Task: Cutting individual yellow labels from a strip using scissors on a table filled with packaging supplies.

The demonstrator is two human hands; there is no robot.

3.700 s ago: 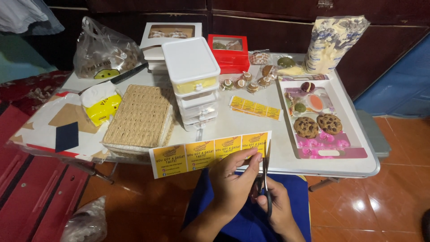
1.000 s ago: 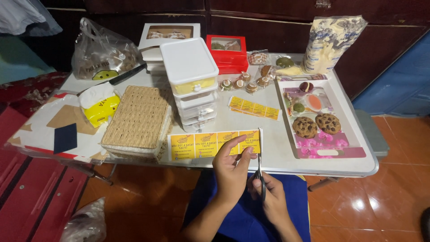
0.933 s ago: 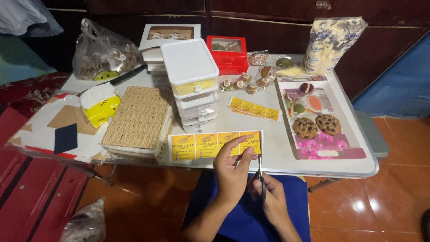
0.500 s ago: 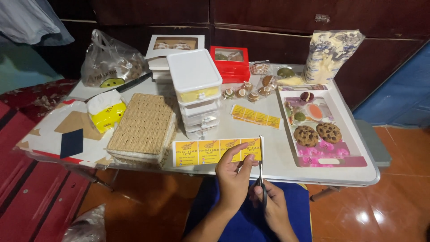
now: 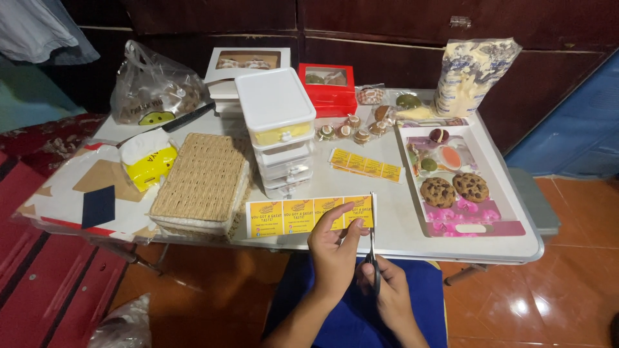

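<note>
Head view looks down on a white table (image 5: 400, 235). Left of the stack of white lidded tubs (image 5: 277, 129) sits a clear plastic bag (image 5: 151, 87) whose contents are hard to make out, then a woven basket (image 5: 203, 177). Before the stack, the left hand (image 5: 334, 248) pinches a yellow label strip (image 5: 303, 216), while the right hand (image 5: 387, 293) grips scissors (image 5: 373, 248), blades at the strip's right end. Right of the stack, a tray (image 5: 500, 193) holds two cookies (image 5: 454, 188).
</note>
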